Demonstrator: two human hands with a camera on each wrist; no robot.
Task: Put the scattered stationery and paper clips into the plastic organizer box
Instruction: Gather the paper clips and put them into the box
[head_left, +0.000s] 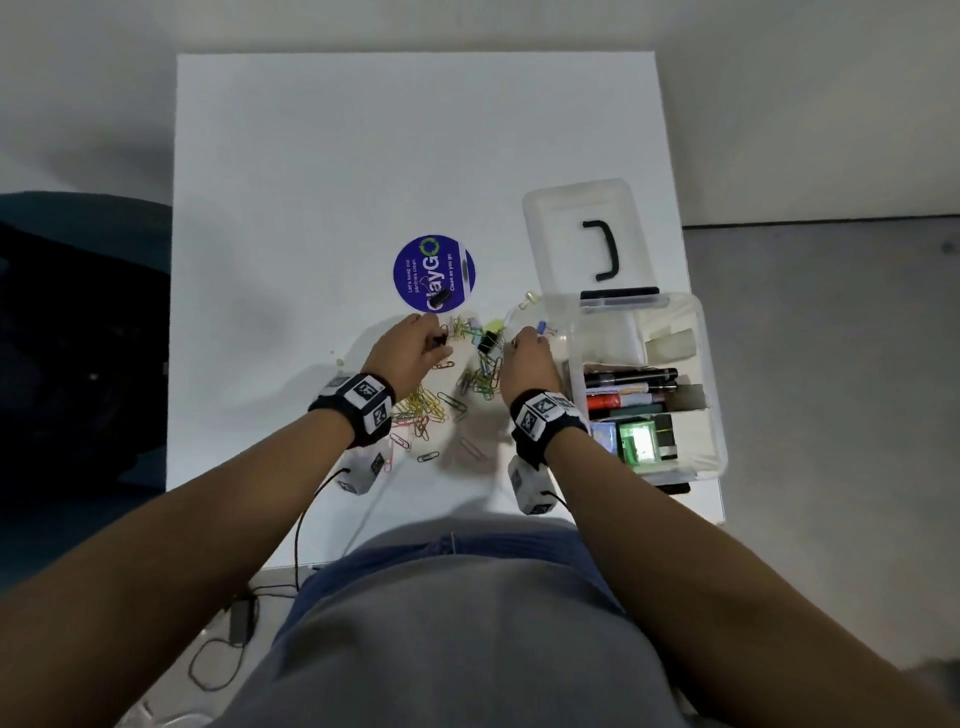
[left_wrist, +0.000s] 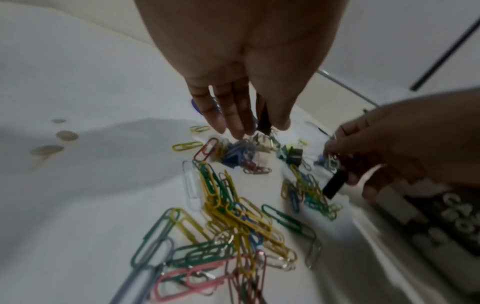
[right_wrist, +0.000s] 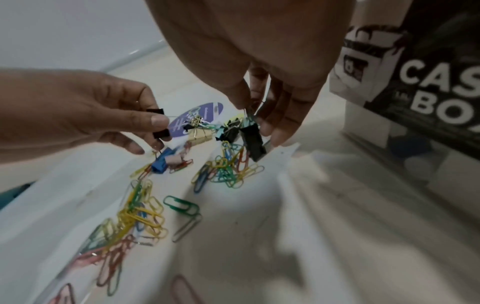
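Note:
Coloured paper clips (head_left: 422, 411) (left_wrist: 233, 216) (right_wrist: 140, 211) lie scattered on the white table, with a second heap (head_left: 480, 382) beside my right hand. My left hand (head_left: 439, 343) (left_wrist: 259, 127) (right_wrist: 158, 127) pinches a black binder clip (right_wrist: 159, 134) just above the table. My right hand (head_left: 519, 338) (right_wrist: 255, 127) (left_wrist: 335, 156) pinches another black binder clip (right_wrist: 253, 142) (left_wrist: 335, 185) next to the clear plastic organizer box (head_left: 712, 395). Loose binder clips (head_left: 488, 340) (right_wrist: 200, 134) lie between both hands.
The box's clear lid (head_left: 587, 234) with a black handle lies behind the box. Pens, markers and small boxes fill its compartments. A round purple sticker (head_left: 434, 274) with a black binder clip (head_left: 441, 297) on it lies ahead. A gold clip (head_left: 530, 299) sits by the lid.

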